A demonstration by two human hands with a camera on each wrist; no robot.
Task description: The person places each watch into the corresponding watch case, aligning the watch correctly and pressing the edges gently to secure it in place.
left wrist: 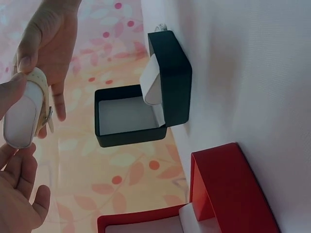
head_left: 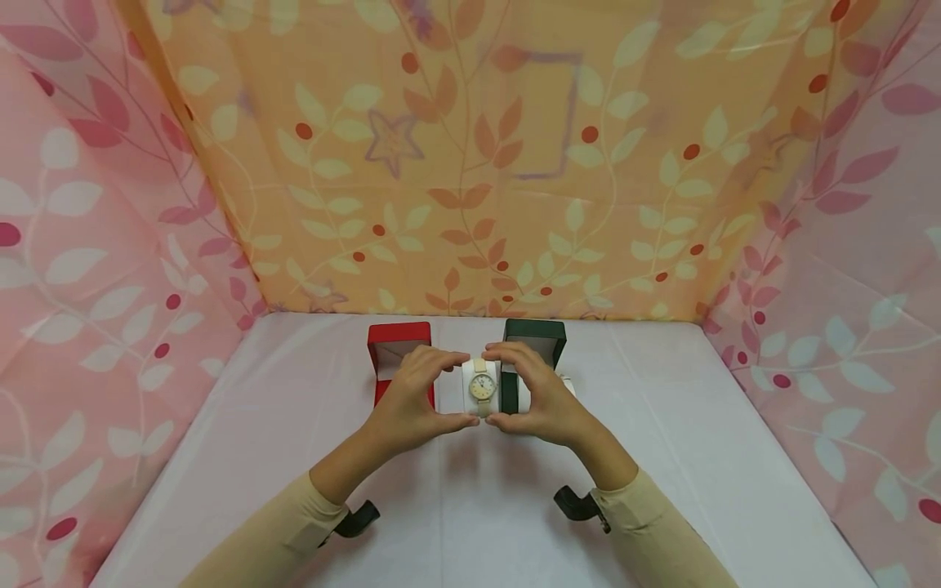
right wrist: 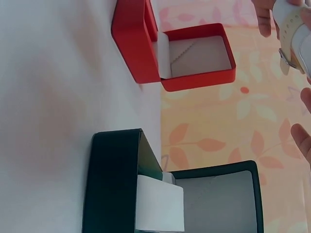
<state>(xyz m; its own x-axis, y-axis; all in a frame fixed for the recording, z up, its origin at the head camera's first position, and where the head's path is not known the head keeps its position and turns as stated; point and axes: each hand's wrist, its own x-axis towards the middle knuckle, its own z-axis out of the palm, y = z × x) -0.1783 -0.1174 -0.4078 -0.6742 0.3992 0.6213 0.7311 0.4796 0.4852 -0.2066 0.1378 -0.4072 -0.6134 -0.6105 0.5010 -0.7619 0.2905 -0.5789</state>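
Note:
A wristwatch with a round pale dial and a cream strap is wrapped round a white watch cushion. My left hand grips the cushion's left side, thumb low and fingers high. From the right, my right hand holds its other side in the same way. The strap's buckle shows on the underside in the left wrist view. Held up over the table, the watch overlaps the space between an open red box and an open dark green box in the head view.
A white cushion sits in the green box, and another pale cushion in the red box. A small shiny item lies beyond my right hand. White cloth covers the table, with patterned curtains around it.

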